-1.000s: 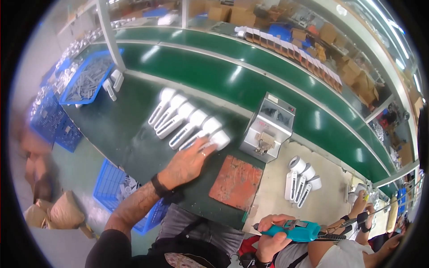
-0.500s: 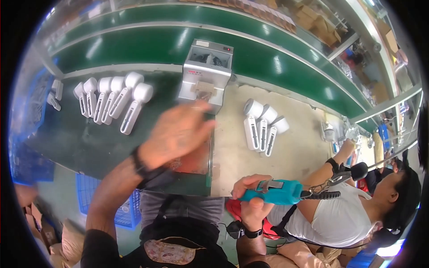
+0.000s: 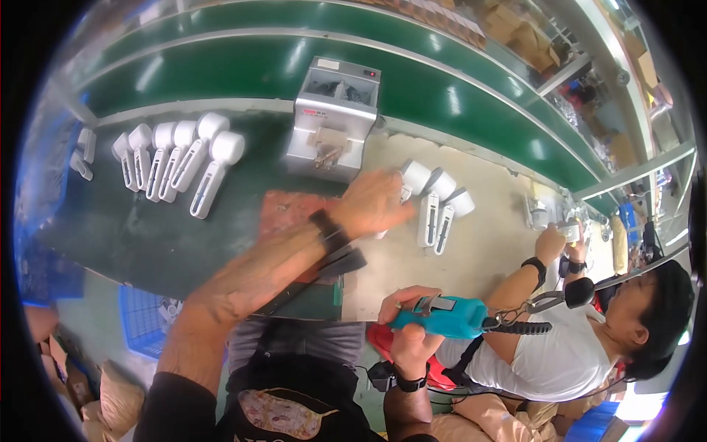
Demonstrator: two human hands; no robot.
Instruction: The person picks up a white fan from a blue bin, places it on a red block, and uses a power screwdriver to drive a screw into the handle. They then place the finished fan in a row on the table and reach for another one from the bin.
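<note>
My left hand [image 3: 374, 202] reaches over the work table and closes round a white round-headed handheld device [image 3: 416, 177]. The hand covers most of its handle. Just right of it lie two more white devices [image 3: 436, 214] of the same shape, with slotted handles. In my right hand [image 3: 411, 324], near the table's front edge, is a teal electric screwdriver [image 3: 449, 318], lying sideways with its black coiled end to the right. Beyond my left hand stands a grey screw feeder [image 3: 331, 121] with an open top tray.
Several white devices [image 3: 177, 158] lie in a row at left, with small white parts [image 3: 83, 155] beyond. A reddish pad [image 3: 283, 214] lies under my left forearm. Behind runs a green conveyor [image 3: 221, 70]. A co-worker [image 3: 567, 331] sits at right. A blue basket [image 3: 143, 324] stands below the table.
My left hand has moved right from in front of the screw feeder to the leftmost of the three devices, which now lies more tilted. My right hand keeps the screwdriver almost in place.
</note>
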